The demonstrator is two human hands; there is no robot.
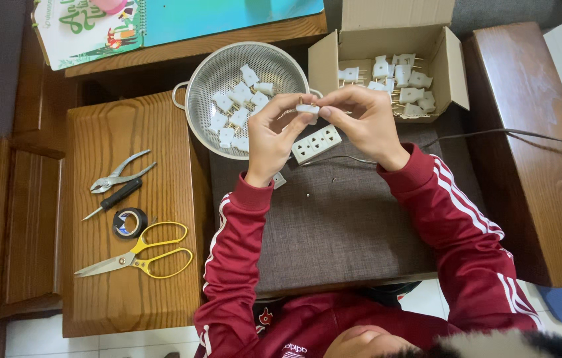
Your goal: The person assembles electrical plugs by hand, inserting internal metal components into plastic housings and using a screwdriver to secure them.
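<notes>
My left hand and my right hand meet above a grey mat, both pinching one small white plug between the fingertips. Just below the plug lies a white multi-socket strip with a thin grey cable running off to the right. Behind my left hand stands a metal colander holding several white plugs. An open cardboard box with several more plugs, brass pins showing, sits behind my right hand.
On the wooden stool at left lie pliers, a black-handled screwdriver, a roll of black tape and yellow-handled scissors. A small white part and a tiny screw rest on the mat. A wooden bench stands at right.
</notes>
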